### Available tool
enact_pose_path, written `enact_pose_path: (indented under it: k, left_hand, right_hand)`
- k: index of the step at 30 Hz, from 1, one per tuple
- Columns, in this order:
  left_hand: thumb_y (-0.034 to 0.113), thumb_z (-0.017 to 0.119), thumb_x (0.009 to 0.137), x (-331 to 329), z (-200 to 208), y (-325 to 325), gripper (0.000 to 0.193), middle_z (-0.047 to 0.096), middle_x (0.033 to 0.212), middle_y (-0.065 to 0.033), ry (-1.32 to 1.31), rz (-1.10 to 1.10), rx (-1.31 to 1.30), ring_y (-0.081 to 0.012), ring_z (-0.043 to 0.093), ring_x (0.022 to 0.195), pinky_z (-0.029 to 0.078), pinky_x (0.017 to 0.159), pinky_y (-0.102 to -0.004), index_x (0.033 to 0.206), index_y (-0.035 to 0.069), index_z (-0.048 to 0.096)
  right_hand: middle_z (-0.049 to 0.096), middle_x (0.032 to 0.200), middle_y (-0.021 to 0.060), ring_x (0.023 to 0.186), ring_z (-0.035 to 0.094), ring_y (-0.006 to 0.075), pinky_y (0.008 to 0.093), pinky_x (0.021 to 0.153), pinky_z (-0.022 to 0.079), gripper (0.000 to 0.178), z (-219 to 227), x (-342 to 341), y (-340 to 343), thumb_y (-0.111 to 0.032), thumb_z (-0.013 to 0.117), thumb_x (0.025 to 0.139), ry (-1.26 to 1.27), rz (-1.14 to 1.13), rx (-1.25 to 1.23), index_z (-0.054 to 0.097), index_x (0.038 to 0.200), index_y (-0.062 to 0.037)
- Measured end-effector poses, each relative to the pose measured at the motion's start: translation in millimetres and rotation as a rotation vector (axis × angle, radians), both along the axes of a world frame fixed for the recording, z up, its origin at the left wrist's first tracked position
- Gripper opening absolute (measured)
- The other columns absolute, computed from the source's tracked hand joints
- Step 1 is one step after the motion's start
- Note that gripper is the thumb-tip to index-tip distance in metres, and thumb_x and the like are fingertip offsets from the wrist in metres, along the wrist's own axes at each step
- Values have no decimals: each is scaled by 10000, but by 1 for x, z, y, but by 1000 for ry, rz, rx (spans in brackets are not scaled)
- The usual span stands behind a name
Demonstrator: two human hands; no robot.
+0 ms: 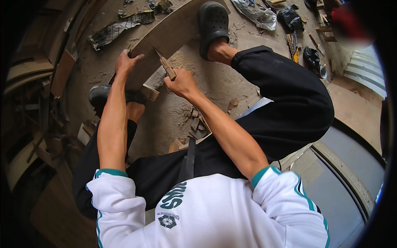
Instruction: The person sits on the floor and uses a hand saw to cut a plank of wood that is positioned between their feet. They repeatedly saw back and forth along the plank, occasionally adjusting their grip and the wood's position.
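Observation:
A wide, thin wooden board (169,35) slants from beside my left shoe to the top of the head view. My left hand (126,63) grips its left edge, thumb on the upper face and the other fingers partly hidden. My right hand (182,82) is closed round the wooden handle of a handsaw (166,67). Its thin dark blade meets the board near the right edge and is seen almost edge-on, so its teeth cannot be made out. My right shoe (214,27) presses on the board's far end; my left shoe (99,96) is by the near end.
Small wood offcuts (198,124) lie on the dusty ground between my legs. Crumpled newspaper (120,31) and black plastic bags (290,18) are scattered farther off. A yellow-and-black tool (294,48) lies to the right. Wooden panels (62,72) and scraps crowd the left side.

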State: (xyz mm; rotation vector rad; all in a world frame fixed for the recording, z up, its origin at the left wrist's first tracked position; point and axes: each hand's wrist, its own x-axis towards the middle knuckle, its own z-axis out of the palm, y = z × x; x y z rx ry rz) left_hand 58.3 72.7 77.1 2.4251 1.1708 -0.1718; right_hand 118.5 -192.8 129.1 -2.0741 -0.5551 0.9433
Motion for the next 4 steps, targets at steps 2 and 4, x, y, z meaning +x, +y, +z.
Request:
enact_pose_path:
  k: [2,4]
  left_hand:
    - [575,791,649,-14,-4,2,825,637,1181,-222,39,21,11,-375,606,1111,476,918,-453,1219,23,568]
    - [590,785,650,-17,-4,10,843,629,1202,-219,82,32,2,-372,600,1128,469,946,-451,1249,41,560]
  right_hand:
    - [666,838,250,847,663,406,440,835,530,514,21,-15,-17,-225,649,758,-100,65,103,590,1251,-90]
    - [671,869,251,866,667,397,425,858,530,616,49,-22,-39,-227,653,756,-163,105,167,538,1350,-111]
